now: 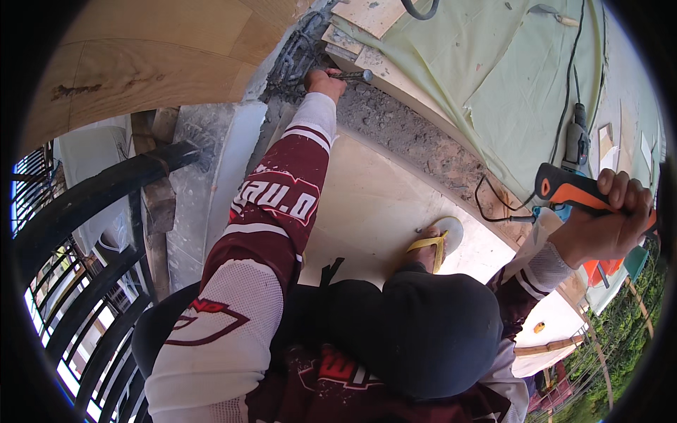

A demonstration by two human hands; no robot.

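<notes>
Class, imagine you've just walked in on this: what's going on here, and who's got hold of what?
The person's left hand grips a metal rod beside a rough, broken patch of masonry. The right hand, well apart from it on the right, is closed around an orange-and-black handle; what its other end carries can't be made out. Grey rubble lies along the strip, and a power tool lies unheld on the far side.
</notes>
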